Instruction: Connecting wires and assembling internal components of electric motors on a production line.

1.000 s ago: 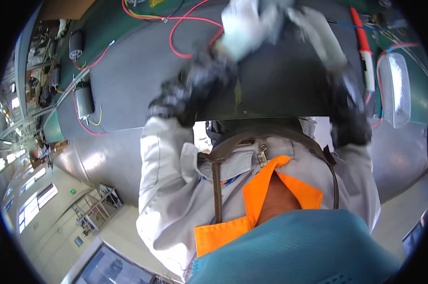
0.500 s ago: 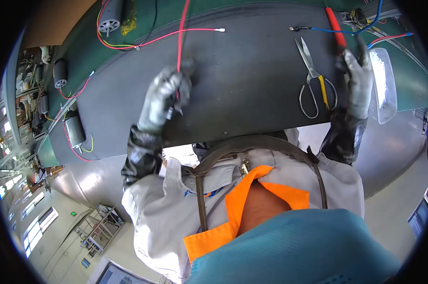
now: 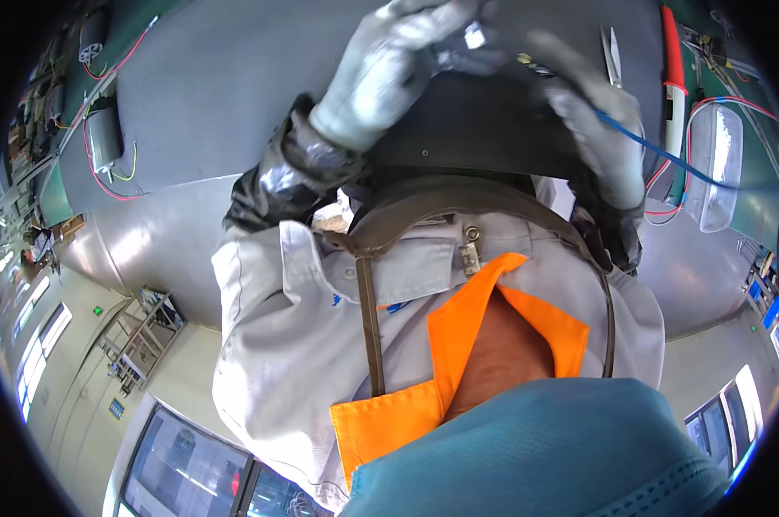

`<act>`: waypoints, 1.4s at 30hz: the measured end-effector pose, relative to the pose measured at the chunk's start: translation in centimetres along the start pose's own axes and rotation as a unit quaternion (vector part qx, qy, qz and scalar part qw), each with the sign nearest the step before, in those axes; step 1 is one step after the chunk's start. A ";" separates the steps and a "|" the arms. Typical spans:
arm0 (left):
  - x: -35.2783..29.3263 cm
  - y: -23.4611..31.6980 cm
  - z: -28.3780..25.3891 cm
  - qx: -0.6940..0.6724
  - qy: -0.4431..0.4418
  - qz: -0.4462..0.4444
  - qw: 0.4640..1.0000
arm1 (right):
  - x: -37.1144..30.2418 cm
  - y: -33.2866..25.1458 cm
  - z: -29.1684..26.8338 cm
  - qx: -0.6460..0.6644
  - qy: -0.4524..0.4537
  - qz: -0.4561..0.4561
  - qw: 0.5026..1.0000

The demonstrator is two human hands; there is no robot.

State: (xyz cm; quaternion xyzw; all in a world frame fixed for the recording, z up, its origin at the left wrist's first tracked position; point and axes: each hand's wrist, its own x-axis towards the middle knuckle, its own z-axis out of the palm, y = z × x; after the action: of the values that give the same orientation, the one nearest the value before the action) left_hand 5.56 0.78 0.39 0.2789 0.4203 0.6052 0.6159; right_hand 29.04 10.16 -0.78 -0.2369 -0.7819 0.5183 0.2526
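Note:
My left hand (image 3: pixel 376 82), in a pale glove, is closed on a small white connector (image 3: pixel 475 35) that shows at its fingertips, over the dark work mat (image 3: pixel 226 95). To its right, my gloved right hand (image 3: pixel 600 129) is closed on a blue wire (image 3: pixel 656 150). The wire's dark end with a brass-coloured tip (image 3: pixel 527 60) sticks out toward the left hand, apart from the connector. Its other end runs off to the right. Beyond the right hand lie scissors (image 3: pixel 611 59), blades showing and handles hidden behind it.
A red-handled tool (image 3: pixel 673 52) lies right of the scissors. Farther right is a clear plastic tray (image 3: pixel 727 194) with white pieces, red and blue wires looping beside it. Grey motors (image 3: pixel 104 140) with coloured leads stand at the left. The table's front edge runs close to my body.
The left hand has let go of the red wire and now holds the white connector. The right hand has left the red-handled tool and taken up the blue wire. Both hands are closer together.

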 end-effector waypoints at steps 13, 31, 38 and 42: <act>2.2 -3.5 2.4 0.049 0.053 0.112 0.991 | -0.1 -0.5 4.6 -0.018 0.228 -0.028 0.973; 1.8 -3.5 2.8 0.303 0.085 0.305 0.899 | 0.6 -0.1 4.8 -0.131 0.236 -0.102 0.958; 2.4 -5.1 4.4 0.023 0.127 0.045 0.991 | 0.4 -0.6 4.9 -0.042 0.246 0.026 0.968; 3.0 -5.7 2.8 -0.046 0.014 0.059 0.997 | 1.1 0.6 3.6 0.004 0.160 0.058 0.985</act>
State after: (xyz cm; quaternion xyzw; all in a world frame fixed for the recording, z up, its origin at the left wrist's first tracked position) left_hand 10.59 3.58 -3.64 0.2657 0.3832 0.6630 0.5856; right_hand 26.02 8.58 -2.37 -0.3607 -0.7140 0.4907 0.3454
